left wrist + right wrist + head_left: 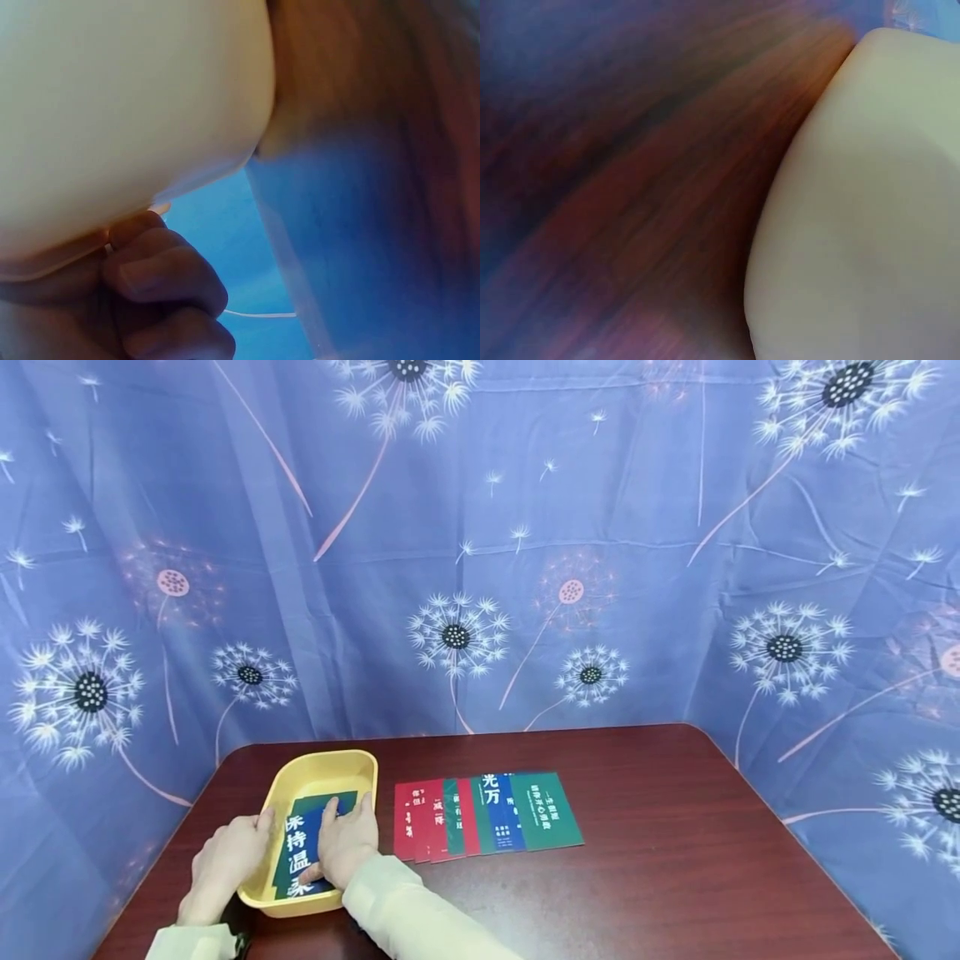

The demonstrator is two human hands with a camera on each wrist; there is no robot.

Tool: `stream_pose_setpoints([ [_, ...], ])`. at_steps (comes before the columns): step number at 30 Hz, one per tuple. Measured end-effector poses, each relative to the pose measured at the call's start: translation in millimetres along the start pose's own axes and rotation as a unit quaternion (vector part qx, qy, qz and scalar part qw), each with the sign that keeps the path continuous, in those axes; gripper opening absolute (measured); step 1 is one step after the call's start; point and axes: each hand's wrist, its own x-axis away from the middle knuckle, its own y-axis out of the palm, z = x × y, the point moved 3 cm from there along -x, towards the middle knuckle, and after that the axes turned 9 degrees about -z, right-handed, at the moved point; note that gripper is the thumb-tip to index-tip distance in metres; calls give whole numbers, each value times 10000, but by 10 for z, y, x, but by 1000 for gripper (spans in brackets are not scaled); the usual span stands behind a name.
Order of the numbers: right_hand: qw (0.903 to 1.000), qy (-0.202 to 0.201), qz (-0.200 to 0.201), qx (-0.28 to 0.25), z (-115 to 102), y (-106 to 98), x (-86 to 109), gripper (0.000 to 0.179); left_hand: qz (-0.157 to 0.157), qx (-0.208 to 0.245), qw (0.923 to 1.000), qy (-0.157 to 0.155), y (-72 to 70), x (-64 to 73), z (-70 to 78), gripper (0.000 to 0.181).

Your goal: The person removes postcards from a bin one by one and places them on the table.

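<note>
On the left of the table stands a yellow plastic tray, with green and blue cards printed in white characters inside it. My left hand grips the tray's left rim; the left wrist view shows curled fingers at the edge of the pale tray wall. Reaching in over the right side, my right hand lies over the blue card, its fingers spread and fairly straight, and it covers part of the card. The right wrist view holds only the tray's outer wall and the table, with that hand hidden.
Right of the tray, an overlapping row of red, green and blue cards lies on the dark reddish wooden table. A blue curtain with dandelion prints hangs behind the table and along its sides.
</note>
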Motion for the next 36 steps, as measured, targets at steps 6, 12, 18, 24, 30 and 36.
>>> stream_pose_setpoints([
  [6, 9982, -136, 495, -320, 37, -29, 32, 116, 2, 7, 10000, 11, -8, 4, -13, 67],
  [12, 9951, -162, 836, -504, 51, -32, 43, 117, -68, 24, 10000, -16, -6, 1, -14, 67],
  [18, 9913, -216, 941, -897, 65, -31, 32, 119, -123, 27, 9999, -40, -2, 0, -7, 65],
  [24, 9845, -322, 1025, -1383, 85, -73, 78, 103, -91, 16, 9999, -61, -11, -6, -37, 66],
  [30, 9713, -485, 1262, -1958, 124, -134, 125, 67, 75, 65, 9999, -55, -23, -1, -61, 64],
  [36, 9468, -1010, 1623, -2589, 274, -174, 163, 31, 96, 97, 9999, -5, -13, -12, -35, 63],
])
